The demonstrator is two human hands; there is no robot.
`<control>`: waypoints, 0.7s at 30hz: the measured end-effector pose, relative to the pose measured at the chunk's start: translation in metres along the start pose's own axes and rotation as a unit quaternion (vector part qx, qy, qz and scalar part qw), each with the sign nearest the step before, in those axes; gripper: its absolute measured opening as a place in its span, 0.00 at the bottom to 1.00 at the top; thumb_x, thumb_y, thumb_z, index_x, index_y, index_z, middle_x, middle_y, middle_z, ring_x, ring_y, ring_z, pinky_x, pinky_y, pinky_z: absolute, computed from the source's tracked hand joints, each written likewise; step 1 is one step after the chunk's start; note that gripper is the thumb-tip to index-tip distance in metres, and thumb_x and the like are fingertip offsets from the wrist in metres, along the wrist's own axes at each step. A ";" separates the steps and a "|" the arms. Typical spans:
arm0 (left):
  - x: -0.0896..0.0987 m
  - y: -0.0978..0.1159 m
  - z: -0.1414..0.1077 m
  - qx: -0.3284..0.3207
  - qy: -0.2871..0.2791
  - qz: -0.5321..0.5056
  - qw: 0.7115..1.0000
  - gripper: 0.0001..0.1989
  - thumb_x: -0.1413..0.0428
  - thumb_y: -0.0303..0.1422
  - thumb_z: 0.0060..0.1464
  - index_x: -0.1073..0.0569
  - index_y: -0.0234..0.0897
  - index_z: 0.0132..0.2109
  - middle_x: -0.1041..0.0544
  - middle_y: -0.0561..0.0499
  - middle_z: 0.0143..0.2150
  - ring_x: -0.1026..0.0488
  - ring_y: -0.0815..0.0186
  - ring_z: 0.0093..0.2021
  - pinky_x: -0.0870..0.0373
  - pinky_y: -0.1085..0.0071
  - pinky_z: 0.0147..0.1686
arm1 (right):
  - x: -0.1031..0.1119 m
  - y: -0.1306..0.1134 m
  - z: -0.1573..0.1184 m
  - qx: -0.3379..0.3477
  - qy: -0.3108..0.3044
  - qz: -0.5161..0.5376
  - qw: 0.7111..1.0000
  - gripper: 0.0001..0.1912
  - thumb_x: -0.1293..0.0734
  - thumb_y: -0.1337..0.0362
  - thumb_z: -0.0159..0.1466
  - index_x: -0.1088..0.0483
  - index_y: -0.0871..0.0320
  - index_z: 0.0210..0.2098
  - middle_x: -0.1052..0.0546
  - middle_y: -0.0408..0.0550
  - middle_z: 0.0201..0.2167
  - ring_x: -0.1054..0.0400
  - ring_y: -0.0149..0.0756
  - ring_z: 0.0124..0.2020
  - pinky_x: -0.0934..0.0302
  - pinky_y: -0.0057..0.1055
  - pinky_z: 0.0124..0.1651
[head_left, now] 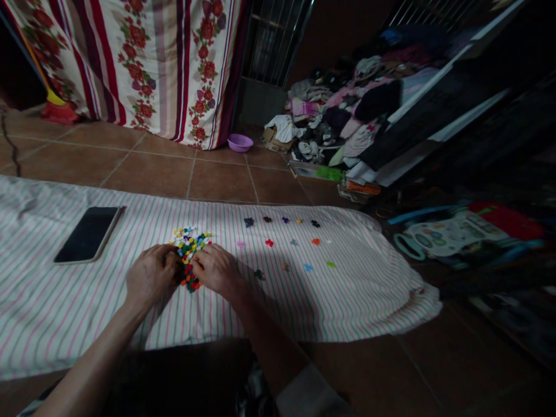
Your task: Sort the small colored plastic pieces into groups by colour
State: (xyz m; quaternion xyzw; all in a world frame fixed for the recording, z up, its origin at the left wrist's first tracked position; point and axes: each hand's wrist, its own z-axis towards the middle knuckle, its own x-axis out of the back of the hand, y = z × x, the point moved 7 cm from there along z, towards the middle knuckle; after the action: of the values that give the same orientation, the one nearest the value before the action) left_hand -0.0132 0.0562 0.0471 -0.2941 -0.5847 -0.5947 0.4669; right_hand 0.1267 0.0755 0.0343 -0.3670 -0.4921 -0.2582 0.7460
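Close together, the left hand (152, 271) and right hand (218, 269) curl downward at either side of a pile of small multicoloured pieces (190, 248); whether the fingers pinch any, I cannot tell. Rows of small coloured clusters (269, 243) lie rightward, a smartphone (89, 234) leftward, all on striped cloth (356, 295). Beyond are brown floor tiles (158, 174), a floral curtain (160, 63), a purple basin (240, 143) and heaped clothes (343, 113). Both forearms angle inward.

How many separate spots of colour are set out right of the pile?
14: five in the far row, five in the middle row, four in the near row. The right hand may hide more.
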 end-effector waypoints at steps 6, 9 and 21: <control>0.000 0.001 -0.001 0.003 -0.005 0.003 1.000 0.18 0.57 0.36 0.58 0.24 0.39 0.44 0.20 0.45 0.40 0.24 0.58 0.42 0.29 0.64 0.40 | 0.011 0.012 0.002 -0.077 -0.034 0.058 0.995 0.09 0.39 0.66 0.66 0.28 0.56 0.34 0.24 0.44 0.30 0.31 0.31 0.33 0.43 0.26 0.37; 0.000 0.002 -0.001 0.005 -0.010 0.005 1.000 0.18 0.57 0.36 0.58 0.24 0.38 0.44 0.20 0.43 0.43 0.24 0.57 0.44 0.29 0.63 0.40 | 0.013 0.025 0.000 -0.110 -0.021 0.144 0.983 0.08 0.39 0.66 0.66 0.28 0.55 0.35 0.24 0.41 0.28 0.30 0.29 0.30 0.43 0.24 0.35; -0.002 0.002 -0.001 0.000 0.005 0.015 1.000 0.19 0.57 0.37 0.58 0.23 0.39 0.44 0.20 0.45 0.43 0.25 0.57 0.44 0.30 0.63 0.42 | 0.006 0.075 -0.012 -0.196 0.049 0.481 0.853 0.07 0.31 0.62 0.56 0.28 0.57 0.34 0.22 0.42 0.28 0.26 0.32 0.31 0.32 0.29 0.37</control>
State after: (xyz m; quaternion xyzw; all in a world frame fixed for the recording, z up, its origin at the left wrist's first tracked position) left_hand -0.0105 0.0564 0.0459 -0.2997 -0.5785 -0.5888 0.4784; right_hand 0.1911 0.1107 0.0146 -0.6836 -0.1565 0.0237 0.7125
